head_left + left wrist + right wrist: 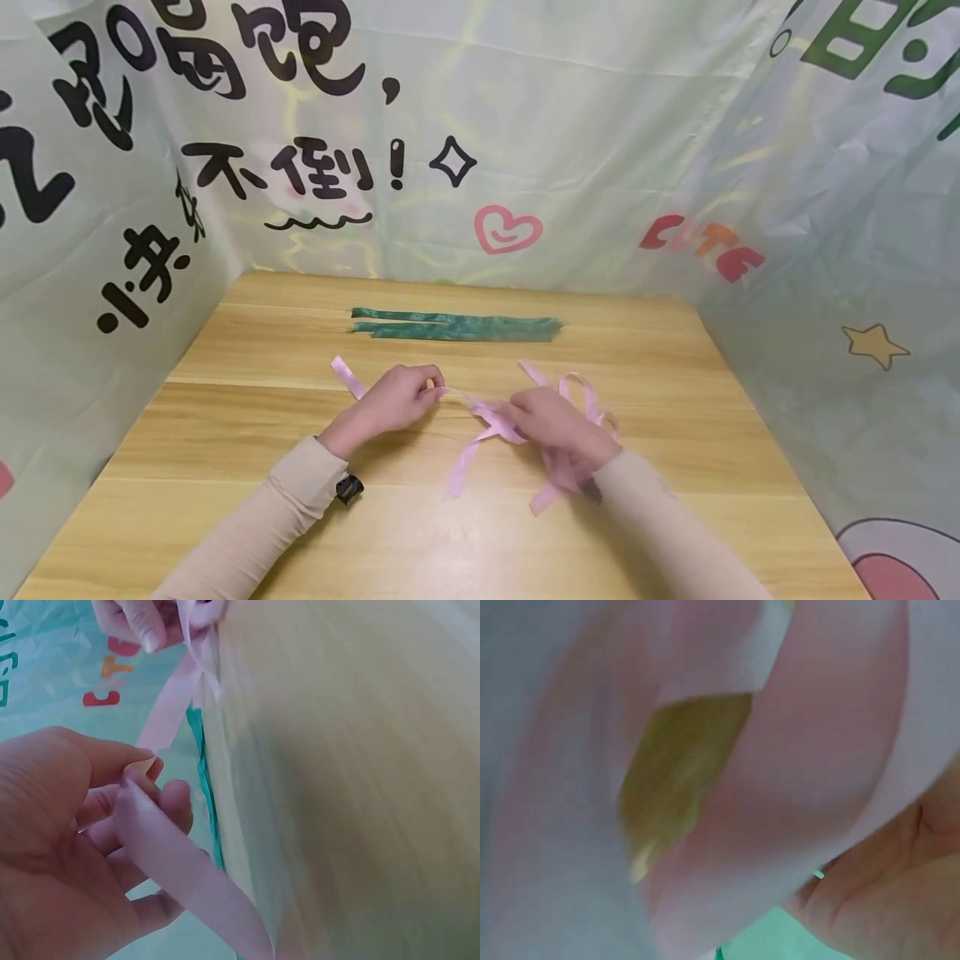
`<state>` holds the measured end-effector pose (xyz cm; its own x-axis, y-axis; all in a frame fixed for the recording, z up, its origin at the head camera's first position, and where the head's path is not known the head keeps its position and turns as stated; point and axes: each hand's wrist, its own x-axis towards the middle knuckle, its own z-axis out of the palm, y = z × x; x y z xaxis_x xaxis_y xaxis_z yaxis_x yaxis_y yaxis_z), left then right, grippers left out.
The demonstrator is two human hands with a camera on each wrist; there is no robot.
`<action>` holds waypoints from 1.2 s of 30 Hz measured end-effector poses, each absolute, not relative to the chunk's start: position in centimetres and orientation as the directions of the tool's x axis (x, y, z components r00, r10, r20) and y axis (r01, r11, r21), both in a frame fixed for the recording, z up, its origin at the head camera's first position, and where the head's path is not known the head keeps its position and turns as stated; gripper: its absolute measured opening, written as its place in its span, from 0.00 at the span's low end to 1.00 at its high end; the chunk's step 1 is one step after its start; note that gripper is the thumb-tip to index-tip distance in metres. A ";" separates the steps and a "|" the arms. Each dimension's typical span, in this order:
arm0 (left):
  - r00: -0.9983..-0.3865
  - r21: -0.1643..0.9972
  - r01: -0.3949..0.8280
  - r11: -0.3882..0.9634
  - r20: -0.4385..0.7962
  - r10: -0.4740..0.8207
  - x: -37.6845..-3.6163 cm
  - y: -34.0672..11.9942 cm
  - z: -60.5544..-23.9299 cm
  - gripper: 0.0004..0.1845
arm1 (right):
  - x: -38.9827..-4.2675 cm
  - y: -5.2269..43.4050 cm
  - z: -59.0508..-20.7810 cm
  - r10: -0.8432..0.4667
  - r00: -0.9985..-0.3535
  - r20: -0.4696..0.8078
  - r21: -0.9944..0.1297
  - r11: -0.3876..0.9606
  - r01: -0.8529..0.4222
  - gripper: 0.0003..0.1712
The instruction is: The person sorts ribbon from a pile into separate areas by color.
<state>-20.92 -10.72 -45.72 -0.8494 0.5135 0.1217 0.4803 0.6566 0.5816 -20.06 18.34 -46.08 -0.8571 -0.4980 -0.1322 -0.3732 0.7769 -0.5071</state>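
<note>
A long pink ribbon [492, 422] runs between the two hands, partly in loops and loose tails. My left hand [400, 397] pinches one stretch of it between thumb and forefinger, seen closely in the left wrist view, where the ribbon [191, 859] trails down past the other fingers. The right hand [551, 419] grips the bunched part, its fingers curled over the ribbon. Loops hang around that wrist and reach the table. Pink ribbon [802, 765] fills most of the right wrist view, hiding the fingertips; part of the palm [900, 900] shows at the right.
Several flat green ribbon strips [457, 327] lie side by side towards the back of the wooden table [420, 533]. Behind and beside the table hangs a pale printed cloth [585, 150]. A black device [348, 488] sits at the left wrist.
</note>
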 end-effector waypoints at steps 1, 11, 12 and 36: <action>-0.852 0.582 0.478 0.658 0.125 0.509 -21.0 -10.8 -45.7 0.05 | -20.0 18.6 -46.0 -0.488 -0.862 -0.138 -0.511 0.780 -0.361 0.27; -0.881 0.604 0.427 0.673 0.110 0.461 -21.4 -12.0 -44.9 0.07 | -19.8 20.5 -45.2 -0.443 -0.885 -0.144 -0.503 0.803 -0.320 0.23; -0.881 0.604 0.427 0.673 0.111 0.459 -21.4 -12.1 -44.9 0.07 | -19.8 20.7 -45.2 -0.437 -0.888 -0.145 -0.502 0.806 -0.315 0.22; -0.902 0.641 0.388 0.663 0.116 0.416 -21.8 -16.9 -44.5 0.10 | -20.3 26.2 -43.9 -0.321 -0.928 -0.191 -0.480 0.855 -0.197 0.14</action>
